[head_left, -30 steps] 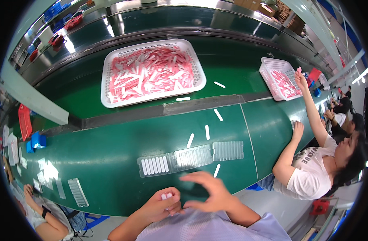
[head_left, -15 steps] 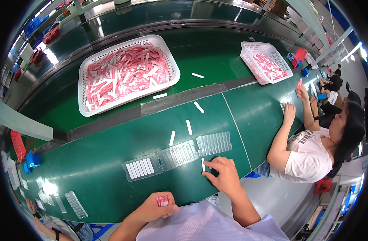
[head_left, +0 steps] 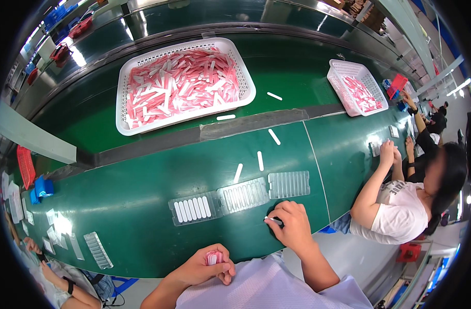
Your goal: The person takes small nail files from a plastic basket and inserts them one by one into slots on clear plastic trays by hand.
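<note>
My left hand (head_left: pixel 203 265) is closed around a small bundle of pink and white strips (head_left: pixel 213 258) near the table's front edge. Between the thumb and fingertips of my right hand (head_left: pixel 294 224), a white strip (head_left: pixel 273 220) is pinched just above the table. Three clear grooved plastic trays lie in a row ahead of my hands. The left tray (head_left: pixel 214 208) has several white strips (head_left: pixel 192 209) side by side in its grooves. Beside it are the middle tray (head_left: pixel 243 195) and the right tray (head_left: pixel 289 184), which is nearest my right hand; neither shows a white strip.
Loose white strips (head_left: pixel 260 160) lie beyond the trays. A large white basket (head_left: pixel 250 85) heaped with pink and white strips stands past the dark ledge (head_left: pixel 256 121); a smaller basket (head_left: pixel 342 92) stands farther right. A co-worker (head_left: pixel 395 206) sits at right. Another clear tray (head_left: pixel 98 250) lies at left.
My right hand still pinches the strip, now turned flatter, and sits lower relative to the trays. The whole scene has shifted rightward in view. The co-worker's raised hand has come down to meet the other.
</note>
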Action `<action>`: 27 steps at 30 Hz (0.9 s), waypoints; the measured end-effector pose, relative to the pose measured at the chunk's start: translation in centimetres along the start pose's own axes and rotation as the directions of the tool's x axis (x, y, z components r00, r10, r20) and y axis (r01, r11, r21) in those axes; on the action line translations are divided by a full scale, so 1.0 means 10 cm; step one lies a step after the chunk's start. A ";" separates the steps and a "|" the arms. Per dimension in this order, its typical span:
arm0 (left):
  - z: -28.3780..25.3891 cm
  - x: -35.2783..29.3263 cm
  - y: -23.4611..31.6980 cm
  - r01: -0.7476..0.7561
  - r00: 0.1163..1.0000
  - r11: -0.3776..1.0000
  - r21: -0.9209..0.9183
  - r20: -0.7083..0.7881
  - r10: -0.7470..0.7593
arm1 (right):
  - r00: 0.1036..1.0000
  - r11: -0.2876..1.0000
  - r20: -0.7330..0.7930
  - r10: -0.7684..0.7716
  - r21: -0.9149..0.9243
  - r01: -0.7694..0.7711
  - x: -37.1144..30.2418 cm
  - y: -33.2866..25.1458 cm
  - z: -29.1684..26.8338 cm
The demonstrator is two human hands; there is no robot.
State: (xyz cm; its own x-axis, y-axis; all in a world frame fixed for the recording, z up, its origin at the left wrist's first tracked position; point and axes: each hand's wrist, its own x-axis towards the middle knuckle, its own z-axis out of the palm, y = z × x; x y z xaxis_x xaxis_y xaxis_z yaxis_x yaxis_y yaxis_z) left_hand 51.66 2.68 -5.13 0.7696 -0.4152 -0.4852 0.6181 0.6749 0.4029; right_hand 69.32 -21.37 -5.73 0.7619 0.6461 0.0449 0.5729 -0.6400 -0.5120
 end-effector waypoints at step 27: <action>-0.02 -0.20 0.00 -0.124 0.965 0.974 0.191 -0.204 0.163 | 0.851 0.146 0.508 0.136 0.839 -0.524 0.14 -0.38 0.11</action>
State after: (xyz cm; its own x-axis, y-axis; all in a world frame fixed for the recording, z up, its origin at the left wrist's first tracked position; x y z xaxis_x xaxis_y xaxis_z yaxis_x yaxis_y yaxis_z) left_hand 50.10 3.60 -4.37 0.8107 -0.1662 -0.5614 0.5374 0.5918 0.6009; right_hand 67.88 -17.60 -4.72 0.5728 0.6734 -0.4674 -0.5696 -0.0831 -0.8177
